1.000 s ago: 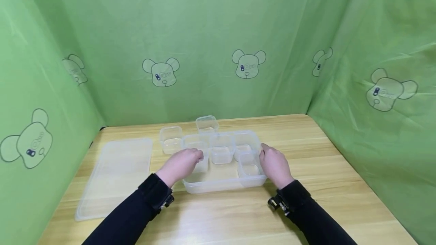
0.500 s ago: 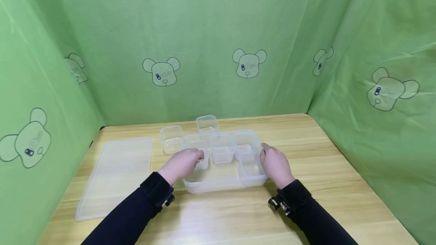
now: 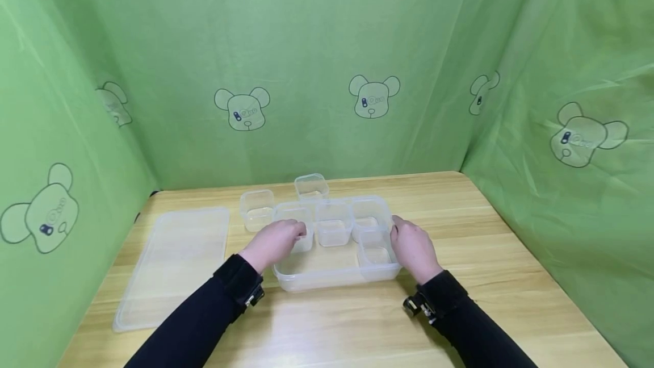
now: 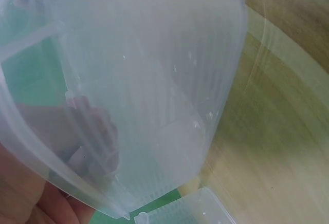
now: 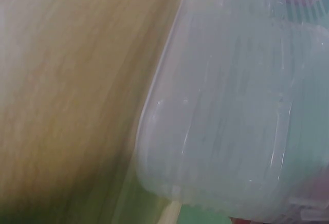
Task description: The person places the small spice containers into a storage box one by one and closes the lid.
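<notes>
A large clear plastic box (image 3: 327, 283) stands on the table with several small clear square containers inside it. In the head view my left hand (image 3: 273, 241) reaches over the box's left side and pinches the back-left small container (image 3: 303, 242); the thumb is hidden. My right hand (image 3: 415, 250) grips the box's right rim, beside the front-right small container (image 3: 375, 249). Two more, a back-middle container (image 3: 334, 233) and a back-right container (image 3: 367, 220), line the far wall. Through the box's cloudy wall (image 4: 154, 80), the left wrist view shows blurred fingers.
Two small containers stand outside the box: a left one (image 3: 257, 209) and a far one (image 3: 311, 187). A flat clear lid (image 3: 176, 266) lies on the wooden table (image 3: 485, 277) at left. Green cloth (image 3: 306, 33) encloses the back and sides.
My left hand has shifted slightly away from me, and the back-left container has moved a little toward the far wall with it. The right hand stays at the box's right rim.
</notes>
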